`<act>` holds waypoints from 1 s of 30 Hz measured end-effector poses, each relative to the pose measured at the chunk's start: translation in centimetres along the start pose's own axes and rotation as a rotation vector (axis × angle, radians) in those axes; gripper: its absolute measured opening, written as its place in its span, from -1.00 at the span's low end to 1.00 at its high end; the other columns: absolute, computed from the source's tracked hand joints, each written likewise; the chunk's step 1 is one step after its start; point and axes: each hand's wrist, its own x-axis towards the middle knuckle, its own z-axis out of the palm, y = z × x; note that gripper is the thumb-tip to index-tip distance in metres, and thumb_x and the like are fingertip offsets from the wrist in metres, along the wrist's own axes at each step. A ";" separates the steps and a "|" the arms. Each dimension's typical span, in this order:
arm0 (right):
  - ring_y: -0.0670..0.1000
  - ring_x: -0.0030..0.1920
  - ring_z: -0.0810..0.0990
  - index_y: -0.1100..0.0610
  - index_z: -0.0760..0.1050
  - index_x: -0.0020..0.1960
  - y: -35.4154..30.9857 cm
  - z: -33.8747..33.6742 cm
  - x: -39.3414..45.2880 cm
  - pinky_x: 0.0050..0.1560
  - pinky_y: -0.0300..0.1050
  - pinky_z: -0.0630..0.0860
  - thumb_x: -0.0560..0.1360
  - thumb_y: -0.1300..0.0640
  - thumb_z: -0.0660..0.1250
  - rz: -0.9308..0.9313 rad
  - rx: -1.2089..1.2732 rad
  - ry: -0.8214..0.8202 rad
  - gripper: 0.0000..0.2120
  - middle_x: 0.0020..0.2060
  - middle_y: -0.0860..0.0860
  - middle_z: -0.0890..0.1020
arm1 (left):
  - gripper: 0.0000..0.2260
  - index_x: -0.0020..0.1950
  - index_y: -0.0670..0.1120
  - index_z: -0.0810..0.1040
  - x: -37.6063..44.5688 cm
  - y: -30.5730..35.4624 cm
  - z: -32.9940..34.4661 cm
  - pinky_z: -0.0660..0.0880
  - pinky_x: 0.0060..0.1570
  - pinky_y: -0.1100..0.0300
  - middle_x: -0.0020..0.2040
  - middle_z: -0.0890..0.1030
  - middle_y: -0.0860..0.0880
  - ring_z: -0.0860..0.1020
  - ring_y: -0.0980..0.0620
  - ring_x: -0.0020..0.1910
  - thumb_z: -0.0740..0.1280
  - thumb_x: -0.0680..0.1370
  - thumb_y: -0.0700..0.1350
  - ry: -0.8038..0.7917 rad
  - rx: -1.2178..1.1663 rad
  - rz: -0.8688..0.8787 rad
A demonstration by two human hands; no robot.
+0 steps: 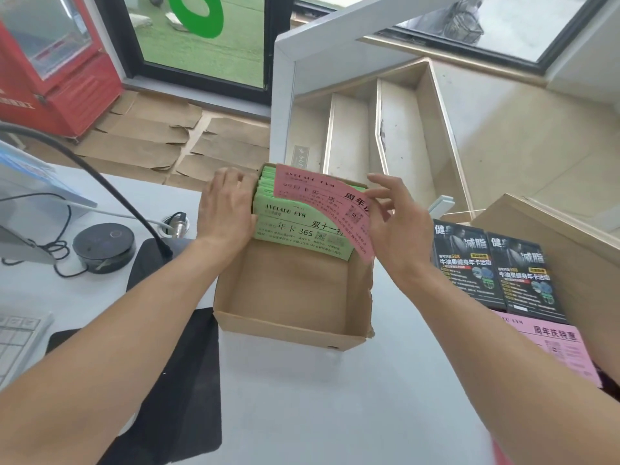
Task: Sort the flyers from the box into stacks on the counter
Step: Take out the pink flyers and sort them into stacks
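The cardboard box [292,317] sits on the counter [335,414], in front of the person. A pile of flyers [302,236] lies in its far half, with one flyer [322,203] lifted above the pile between the two hands. The left hand [224,209] rests at the pile's left edge; the right hand [399,219] is at the box's right side. Right of the box lie two stacks of flyers [496,273] side by side, with another stack [553,344] nearer the person (partly under the right arm). Left of the box are a round device [104,246] and a keyboard [16,340].

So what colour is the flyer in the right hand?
Pink with dark print; the right hand pinches the flyer, shown in the head view.
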 end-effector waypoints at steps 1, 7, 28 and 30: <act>-0.16 -0.13 0.64 -0.19 0.45 0.25 -0.3 -1.0 -0.1 -0.06 0.01 0.64 0.60 0.20 0.35 -0.008 0.048 0.035 -0.65 -0.07 -0.28 0.67 | -0.36 0.38 -0.14 0.45 -0.3 0.1 -0.3 0.31 0.32 -0.05 0.27 0.49 -0.19 0.38 -0.21 0.32 0.60 0.36 -0.13 0.013 -0.025 -0.016; -0.20 -0.06 0.63 -0.11 0.44 0.30 0.0 -9.0 -4.6 -0.12 -0.39 0.49 0.60 0.29 0.33 -0.051 0.078 0.195 -0.61 -0.02 -0.19 0.68 | -0.18 0.60 -0.01 0.20 -4.3 5.6 -5.8 0.20 0.46 0.19 0.52 0.33 0.04 0.28 0.06 0.49 0.56 0.45 -0.09 0.092 -0.698 0.040; -0.21 0.07 0.65 -0.32 0.44 0.34 12.1 -16.6 -25.6 0.16 -0.10 0.59 0.53 0.33 0.42 0.238 0.107 -0.385 -0.38 0.01 -0.28 0.68 | -0.74 0.01 0.05 0.70 -27.9 20.5 -2.7 0.44 -0.03 0.49 -0.10 0.72 0.18 0.65 0.20 -0.02 0.48 0.50 -0.32 -0.433 -1.094 -0.327; -0.22 0.04 0.65 -0.31 0.49 0.26 12.5 -16.7 -26.5 0.14 -0.22 0.57 0.55 0.37 0.37 0.325 0.191 -0.334 -0.41 -0.05 -0.21 0.70 | -0.69 0.08 0.10 0.66 -28.4 21.1 -2.5 0.43 -0.10 0.48 -0.11 0.71 0.16 0.63 0.19 -0.07 0.49 0.50 -0.30 -0.404 -1.092 -0.393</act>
